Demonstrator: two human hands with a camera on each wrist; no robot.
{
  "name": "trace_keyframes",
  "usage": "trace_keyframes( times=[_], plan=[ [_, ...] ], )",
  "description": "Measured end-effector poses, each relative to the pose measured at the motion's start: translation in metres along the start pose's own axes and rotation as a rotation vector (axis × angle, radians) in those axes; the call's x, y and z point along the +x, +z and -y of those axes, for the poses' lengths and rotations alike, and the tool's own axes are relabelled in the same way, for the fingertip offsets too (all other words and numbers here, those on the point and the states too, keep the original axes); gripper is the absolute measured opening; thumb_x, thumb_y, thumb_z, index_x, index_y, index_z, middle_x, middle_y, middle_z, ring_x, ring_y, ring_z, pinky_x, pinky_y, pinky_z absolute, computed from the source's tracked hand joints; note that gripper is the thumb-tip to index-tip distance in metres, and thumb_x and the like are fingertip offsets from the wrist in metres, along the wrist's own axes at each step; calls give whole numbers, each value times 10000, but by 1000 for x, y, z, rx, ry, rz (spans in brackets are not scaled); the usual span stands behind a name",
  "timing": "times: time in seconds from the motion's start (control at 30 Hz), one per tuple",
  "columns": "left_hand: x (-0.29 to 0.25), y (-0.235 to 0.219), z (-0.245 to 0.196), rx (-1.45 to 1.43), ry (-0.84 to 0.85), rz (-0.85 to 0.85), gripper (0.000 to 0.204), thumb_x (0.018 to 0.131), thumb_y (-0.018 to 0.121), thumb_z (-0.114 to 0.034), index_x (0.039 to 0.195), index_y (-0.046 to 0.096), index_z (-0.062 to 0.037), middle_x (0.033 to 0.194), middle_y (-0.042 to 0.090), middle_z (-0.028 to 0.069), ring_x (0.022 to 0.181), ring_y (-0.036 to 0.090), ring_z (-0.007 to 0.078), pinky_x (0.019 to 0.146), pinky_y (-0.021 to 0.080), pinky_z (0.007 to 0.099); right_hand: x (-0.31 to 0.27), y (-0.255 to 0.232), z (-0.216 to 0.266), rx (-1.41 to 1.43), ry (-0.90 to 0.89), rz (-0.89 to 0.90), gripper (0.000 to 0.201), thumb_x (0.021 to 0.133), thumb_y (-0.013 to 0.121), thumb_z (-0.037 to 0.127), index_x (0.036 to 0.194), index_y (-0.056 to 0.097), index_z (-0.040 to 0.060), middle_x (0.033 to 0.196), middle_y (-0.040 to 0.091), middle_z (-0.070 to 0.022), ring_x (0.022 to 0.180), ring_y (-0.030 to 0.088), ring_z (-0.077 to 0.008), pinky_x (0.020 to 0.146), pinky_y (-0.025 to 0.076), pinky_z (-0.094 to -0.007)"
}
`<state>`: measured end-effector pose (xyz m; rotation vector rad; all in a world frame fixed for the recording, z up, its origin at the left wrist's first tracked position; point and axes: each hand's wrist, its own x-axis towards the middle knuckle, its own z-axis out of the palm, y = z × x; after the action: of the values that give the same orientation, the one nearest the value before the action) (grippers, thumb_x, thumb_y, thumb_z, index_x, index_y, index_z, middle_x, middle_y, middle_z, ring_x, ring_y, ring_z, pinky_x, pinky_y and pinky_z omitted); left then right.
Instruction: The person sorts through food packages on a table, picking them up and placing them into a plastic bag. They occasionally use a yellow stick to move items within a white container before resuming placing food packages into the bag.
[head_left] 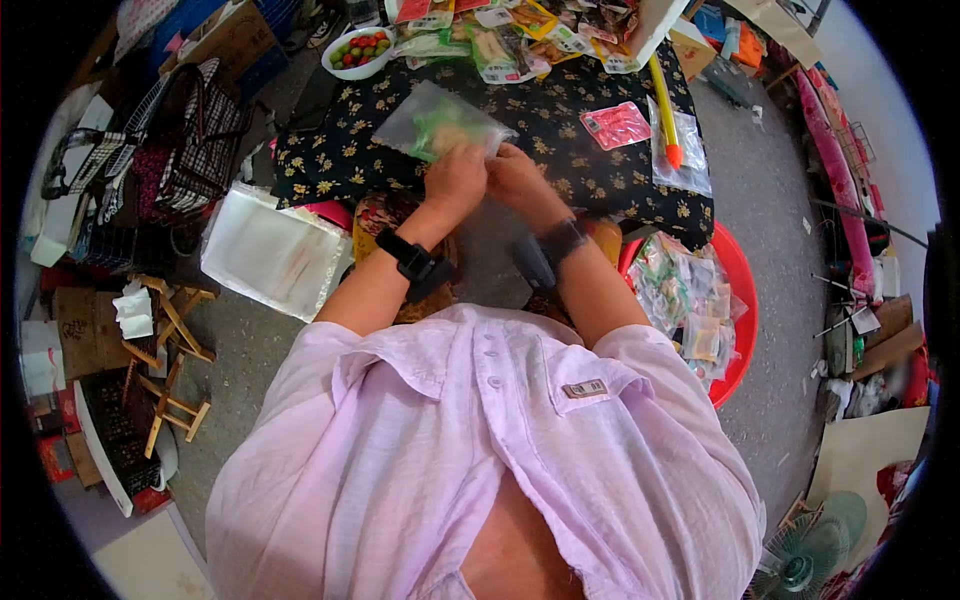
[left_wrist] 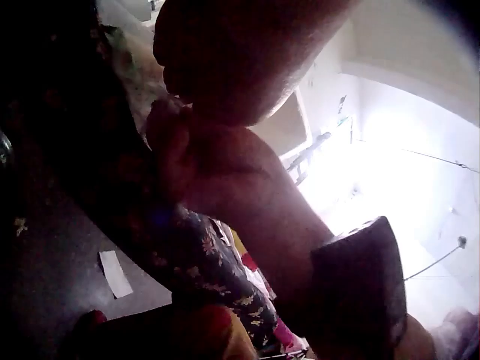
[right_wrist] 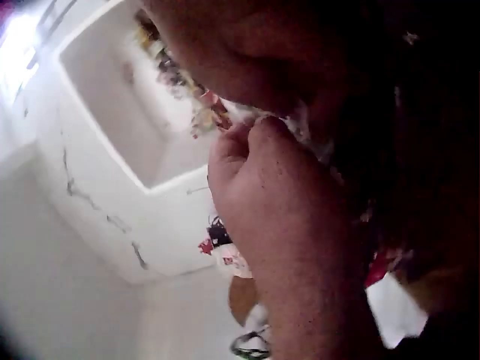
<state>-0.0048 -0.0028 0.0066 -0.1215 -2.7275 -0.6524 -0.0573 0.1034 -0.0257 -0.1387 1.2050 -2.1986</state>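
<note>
A clear plastic bag (head_left: pixel 405 118) with a green and tan packet (head_left: pixel 440 137) inside lies over the near part of a dark flowered cloth (head_left: pixel 350 130). My left hand (head_left: pixel 457 183) pinches the bag's near edge with curled fingers. Right beside it, my right hand (head_left: pixel 520 183) grips the same edge at its right corner. In the left wrist view the right hand (left_wrist: pixel 217 161) is dim, its fingers bent at the plastic. The right wrist view shows the left hand (right_wrist: pixel 274 176), thumb and forefinger pressed together on the bag's edge. The packet's print is blurred.
A bowl of red and green fruit (head_left: pixel 360 52) and several food packets (head_left: pixel 500 50) stand at the back. A red card (head_left: pixel 615 126) and a yellow stick with an orange tip (head_left: pixel 663 110) lie right. Clear bags (head_left: pixel 275 250) are stacked left; a red basin (head_left: pixel 738 330) holds packets.
</note>
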Motion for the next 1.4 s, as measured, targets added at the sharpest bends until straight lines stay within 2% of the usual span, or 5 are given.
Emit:
trace_keyframes(
  times=[0.2, 0.4, 0.5, 1.0, 1.4],
  plan=[
    [-10, -14, -7, -26, -24, 104, 171, 786, 405, -149, 880, 501, -44, 835, 511, 166, 758, 496, 358, 628, 411, 439, -8, -11, 27, -646, 159, -97, 204, 713, 564, 157, 805, 538, -24, 724, 556, -138, 694, 553, -244, 582, 443, -323],
    [-18, 0, 6, -67, 54, -15, 193, 780, 421, -136, 920, 507, -34, 886, 520, 153, 809, 494, 349, 683, 413, 419, 16, -23, 7, -1786, -954, 335, 146, 603, 577, 69, 735, 549, 14, 681, 557, -102, 671, 537, -225, 610, 429, -285],
    [-23, 2, 14, -45, 70, -45, 213, 770, 447, -131, 949, 499, -28, 907, 515, 153, 824, 489, 347, 687, 410, 408, 32, -14, -1, -2112, -553, 364, 185, 560, 603, 76, 733, 553, 30, 667, 559, -82, 612, 543, -198, 558, 433, -267],
    [-14, -2, 62, 140, 443, -262, 207, 651, 515, -113, 854, 528, -81, 911, 511, 108, 877, 473, 288, 758, 363, 388, 2, -14, 17, -810, 54, -121, 182, 713, 579, 108, 852, 550, -6, 819, 541, -90, 692, 539, -183, 620, 452, -289],
    [60, -116, 57, -478, -61, -9, 175, 782, 500, -178, 878, 532, -36, 730, 547, 67, 656, 496, 143, 605, 390, 274, -45, -4, 81, -655, -307, -225, 242, 777, 531, 133, 969, 479, -4, 780, 535, -54, 654, 530, -117, 527, 412, -236]
  ],
)
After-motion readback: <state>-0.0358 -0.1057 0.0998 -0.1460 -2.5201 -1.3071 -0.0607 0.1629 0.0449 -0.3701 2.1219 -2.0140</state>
